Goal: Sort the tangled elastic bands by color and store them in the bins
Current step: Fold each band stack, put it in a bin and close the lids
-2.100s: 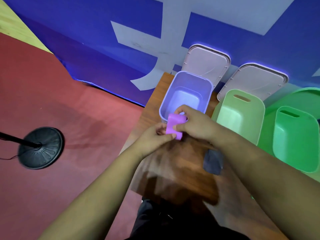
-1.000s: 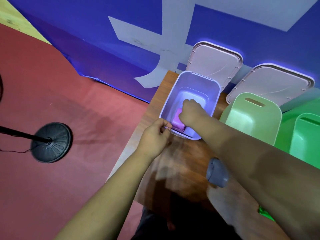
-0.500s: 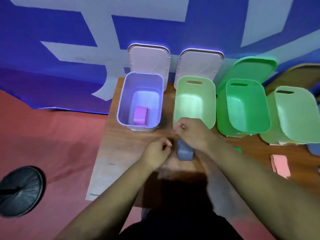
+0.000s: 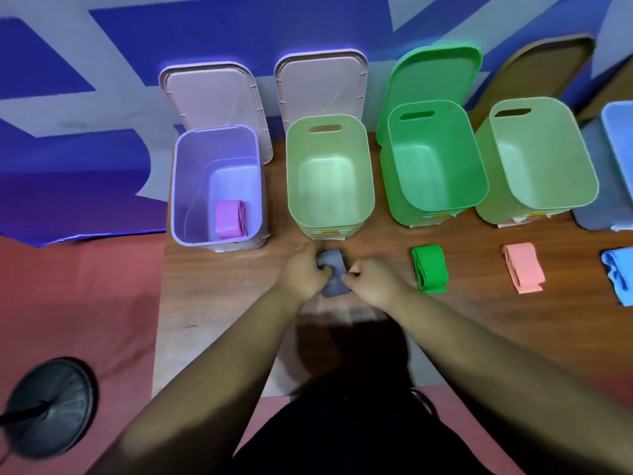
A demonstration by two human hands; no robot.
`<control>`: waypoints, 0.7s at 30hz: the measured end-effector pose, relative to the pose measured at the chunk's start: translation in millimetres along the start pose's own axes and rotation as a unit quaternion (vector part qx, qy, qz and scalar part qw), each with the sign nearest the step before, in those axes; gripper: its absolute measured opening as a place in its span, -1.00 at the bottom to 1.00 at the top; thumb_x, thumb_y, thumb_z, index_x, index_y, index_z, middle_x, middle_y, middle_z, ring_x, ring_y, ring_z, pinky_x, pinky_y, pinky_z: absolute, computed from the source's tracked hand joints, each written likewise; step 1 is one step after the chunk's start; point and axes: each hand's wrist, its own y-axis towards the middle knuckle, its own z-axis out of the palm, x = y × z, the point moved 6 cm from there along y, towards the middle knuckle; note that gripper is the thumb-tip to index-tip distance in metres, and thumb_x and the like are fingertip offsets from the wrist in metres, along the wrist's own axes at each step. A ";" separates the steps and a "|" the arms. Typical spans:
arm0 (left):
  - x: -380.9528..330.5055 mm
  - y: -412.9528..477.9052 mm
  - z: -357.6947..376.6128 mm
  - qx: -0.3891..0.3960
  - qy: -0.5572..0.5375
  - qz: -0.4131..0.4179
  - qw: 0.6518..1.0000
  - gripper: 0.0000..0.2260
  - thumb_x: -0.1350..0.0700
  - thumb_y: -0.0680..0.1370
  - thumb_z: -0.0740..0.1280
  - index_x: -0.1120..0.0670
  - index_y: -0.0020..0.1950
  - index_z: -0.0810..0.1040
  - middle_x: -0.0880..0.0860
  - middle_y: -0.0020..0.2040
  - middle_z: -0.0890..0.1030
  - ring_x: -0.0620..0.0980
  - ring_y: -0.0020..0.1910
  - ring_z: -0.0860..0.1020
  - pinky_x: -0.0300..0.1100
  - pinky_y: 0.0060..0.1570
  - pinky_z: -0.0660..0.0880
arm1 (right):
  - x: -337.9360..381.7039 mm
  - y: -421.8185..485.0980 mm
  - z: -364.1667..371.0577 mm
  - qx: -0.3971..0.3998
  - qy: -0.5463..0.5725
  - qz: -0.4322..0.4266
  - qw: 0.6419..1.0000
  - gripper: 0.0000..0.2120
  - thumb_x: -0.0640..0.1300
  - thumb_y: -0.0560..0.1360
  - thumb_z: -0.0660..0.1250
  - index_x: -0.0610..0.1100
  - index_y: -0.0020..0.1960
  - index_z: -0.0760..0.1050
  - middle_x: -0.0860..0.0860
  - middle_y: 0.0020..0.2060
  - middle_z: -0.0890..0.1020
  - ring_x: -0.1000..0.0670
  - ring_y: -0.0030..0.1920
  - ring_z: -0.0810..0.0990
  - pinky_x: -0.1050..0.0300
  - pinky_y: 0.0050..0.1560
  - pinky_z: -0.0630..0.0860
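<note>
Sorting station, seen from the head camera, with positions given from the pale green bin [image 4: 329,180] at centre. Just in front of this bin, the left hand [image 4: 306,270] and right hand [image 4: 371,277] are close together, each curling its fingers onto an opposite edge of a folded grey band [image 4: 334,269]. The two-sided hold probably keeps the folds from springing open. Whether the band rests on the worktop [image 4: 222,286] or is slightly lifted cannot be told. To the left of the bin, a lilac bin [image 4: 185,186] holds a folded purple band [image 4: 230,219], so one colour appears stored. To the right stand a bright green bin [image 4: 435,166], a second pale green bin [image 4: 541,159] and, at the frame edge, a blue bin [image 4: 620,142]. A folded green band [image 4: 429,268], pink band [image 4: 523,267] and blue band [image 4: 620,275] each lie on the worktop in front of one of these, seemingly staged before their intended containers. Lids lean against the wall behind the bins, which keeps the openings free for dropping bands in.
</note>
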 end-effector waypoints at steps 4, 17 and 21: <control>1.1 -3.1 -1.8 0.024 -0.006 -0.010 1.000 -0.72 0.15 0.43 0.41 0.15 0.12 0.68 0.12 0.06 0.70 0.09 0.01 0.60 -0.15 -0.01 0.49 | -3.9 4.0 3.8 0.031 0.011 0.011 0.999 -0.82 -0.04 0.58 0.49 -0.15 -0.05 0.61 -0.09 -0.15 0.68 -0.08 -0.14 0.60 0.06 -0.21 0.34; -31.1 -43.6 -65.0 0.035 -0.352 0.009 0.935 -0.59 0.27 0.32 0.50 0.15 0.17 0.66 -0.01 -0.01 0.69 -0.09 -0.02 0.63 -0.27 0.00 0.56 | 38.8 -14.9 -52.1 0.147 0.119 -0.092 0.978 -0.74 0.06 0.43 0.61 0.09 0.08 0.66 0.16 -0.01 0.76 0.10 0.03 0.71 0.10 0.17 0.58; -44.2 -44.1 -98.6 -0.017 -0.388 0.023 0.921 -0.61 0.21 0.37 0.57 0.06 0.18 0.69 -0.05 -0.05 0.67 -0.08 -0.03 0.63 -0.16 0.10 0.57 | 75.8 -20.6 -92.9 0.164 0.074 -0.128 0.975 -0.74 0.19 0.47 0.58 0.10 0.06 0.69 0.15 0.00 0.75 0.12 0.05 0.70 0.15 0.24 0.55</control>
